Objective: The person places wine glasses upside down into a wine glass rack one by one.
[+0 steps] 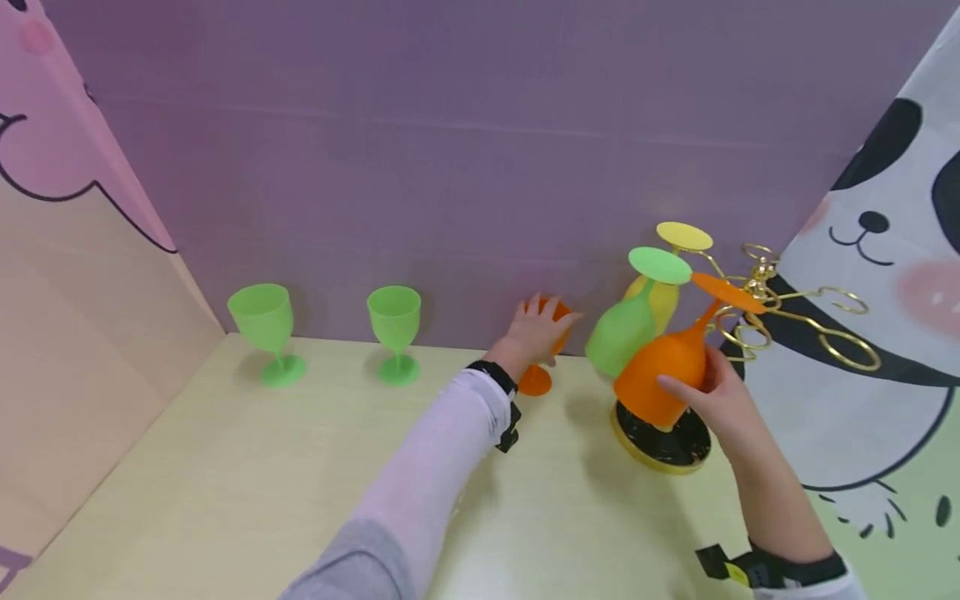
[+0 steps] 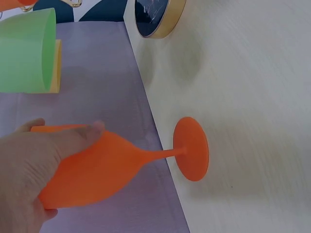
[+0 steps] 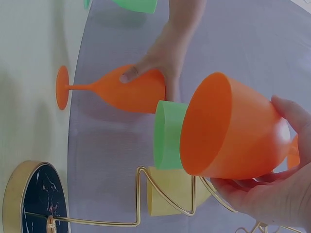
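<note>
My left hand grips the bowl of an orange goblet from above. Its round foot appears to stand on the table, by the back wall. On the right, my right hand holds a second orange goblet by its bowl, upside down with the foot up beside the gold loops of a glass rack. Whether its stem sits in a loop I cannot tell. A green goblet and a yellow goblet hang upside down from the rack, just behind the right-hand one.
Two green goblets stand upright at the back left of the pale table. The rack's round black base with a gold rim is below the right-hand goblet. A purple backdrop rises behind; a panda-print panel flanks the rack.
</note>
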The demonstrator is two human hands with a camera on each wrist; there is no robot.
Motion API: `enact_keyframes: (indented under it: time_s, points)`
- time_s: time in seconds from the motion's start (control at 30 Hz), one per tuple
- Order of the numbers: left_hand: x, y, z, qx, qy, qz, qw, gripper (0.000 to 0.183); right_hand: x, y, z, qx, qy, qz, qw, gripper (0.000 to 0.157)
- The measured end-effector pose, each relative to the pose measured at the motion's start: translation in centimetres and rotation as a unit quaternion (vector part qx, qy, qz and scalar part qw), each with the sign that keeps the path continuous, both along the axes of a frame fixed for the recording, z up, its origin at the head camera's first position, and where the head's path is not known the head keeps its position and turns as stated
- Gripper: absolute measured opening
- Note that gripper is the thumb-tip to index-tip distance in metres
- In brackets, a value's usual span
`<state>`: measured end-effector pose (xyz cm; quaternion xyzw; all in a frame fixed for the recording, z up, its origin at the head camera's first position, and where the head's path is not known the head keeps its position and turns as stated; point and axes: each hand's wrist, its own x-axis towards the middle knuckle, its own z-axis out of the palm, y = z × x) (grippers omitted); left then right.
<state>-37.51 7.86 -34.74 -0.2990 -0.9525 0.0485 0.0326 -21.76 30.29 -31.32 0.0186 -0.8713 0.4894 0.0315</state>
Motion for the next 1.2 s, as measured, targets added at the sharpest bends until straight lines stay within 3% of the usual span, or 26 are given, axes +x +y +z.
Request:
enact_keyframes:
  time_s: [0.27,0.7,0.9,1.2]
  points:
    - [-0.1,0.2,-0.1,0.008,0.017,0.007,0.9998,0.075,0.0,0.1,0.0,0.011,0.013,-0.010,1.000,0.087]
    - [-0.2,0.3,-0.3,-0.019,0.052,0.000,0.9985,0.075,0.5,0.4,0.0,0.019,0.025,-0.028,0.999,0.089]
    - [-0.2,0.0,-0.4,-0.026,0.050,0.007,0.9984,0.078,0.3,0.6,-0.3,0.017,0.011,-0.028,0.999,0.091]
    - [-0.2,0.2,-0.2,-0.026,0.043,0.002,0.9987,0.078,0.5,1.3,-0.7,0.040,0.034,-0.034,0.998,0.086]
